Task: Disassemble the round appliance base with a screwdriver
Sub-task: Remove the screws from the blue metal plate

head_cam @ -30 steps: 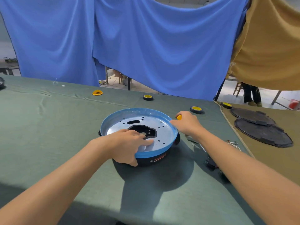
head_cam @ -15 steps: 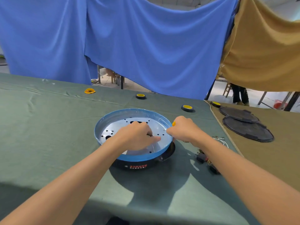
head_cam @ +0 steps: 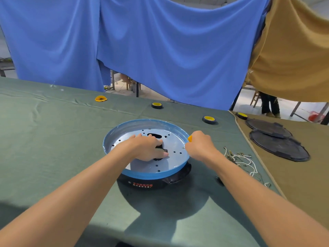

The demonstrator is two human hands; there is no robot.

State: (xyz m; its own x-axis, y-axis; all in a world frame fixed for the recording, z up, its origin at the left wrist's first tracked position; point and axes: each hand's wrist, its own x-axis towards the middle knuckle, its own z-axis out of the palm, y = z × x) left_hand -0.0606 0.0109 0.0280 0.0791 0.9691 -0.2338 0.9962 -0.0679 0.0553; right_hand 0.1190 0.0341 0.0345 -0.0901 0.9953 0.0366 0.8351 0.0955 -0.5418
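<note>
The round appliance base [head_cam: 147, 175] stands in the middle of the table [head_cam: 53, 139], which is covered with a dull green cloth with soft folds. The base is a shallow dish: a thin blue rim, a flat silver metal plate inside with many small drilled holes, and a black plastic body under it with red printed letters on the near side.

The left hand [head_cam: 146, 148] lies on the metal plate. Its fingers are bent down into the dark opening in the centre and the thumb is stretched along the near edge of this opening; it seems that they grip the edge of the plate there, but the view is not sharp. The right hand [head_cam: 199, 145] is a closed fist at the right rim of the dish, wrapped around the screwdriver [head_cam: 190, 138]. Only the orange-yellow end of its handle shows above the fist.

Right of the base, thin white wires [head_cam: 240, 161] with small metal ends lie loose on the cloth. Further right, on a brown cloth, two flat black round covers [head_cam: 279, 147] overlap. At the far side are small black rolls [head_cam: 209, 119] with yellow centres, and behind hangs a smooth blue curtain [head_cam: 160, 50]
</note>
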